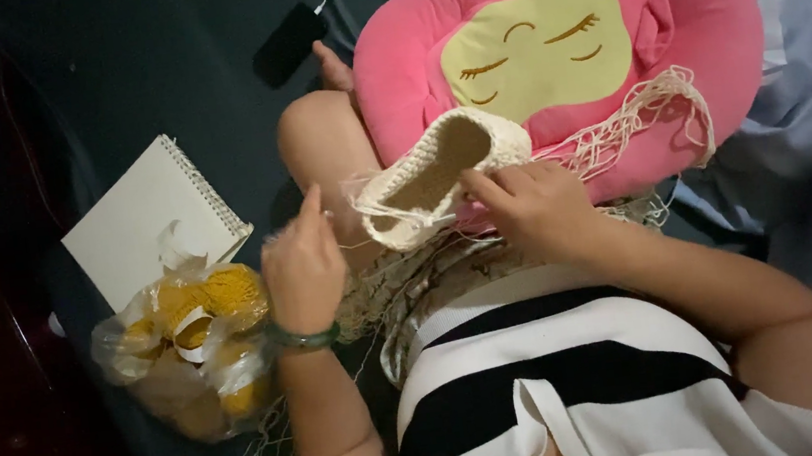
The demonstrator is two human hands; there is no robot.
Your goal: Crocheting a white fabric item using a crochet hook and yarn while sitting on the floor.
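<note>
the right hand [530, 210] pinches the rim of a cream crocheted piece [441, 176], a shallow cup shape held above the lap, in front of a pink cushion [696, 17] with a yellow sleeping face. the left hand [302, 267], a green bangle [303, 337] at its wrist, is raised just beside the piece, fingers curled narrow with the forefinger up; whether it holds a hook or only the strand cannot be told. loose cream yarn [655, 106] trails over the cushion. a bag of yellow yarn [191, 336] and a spiral notebook [148, 217] lie to the left. judgement: good work here calls for a steady rim grip and even tension on the strand.
</note>
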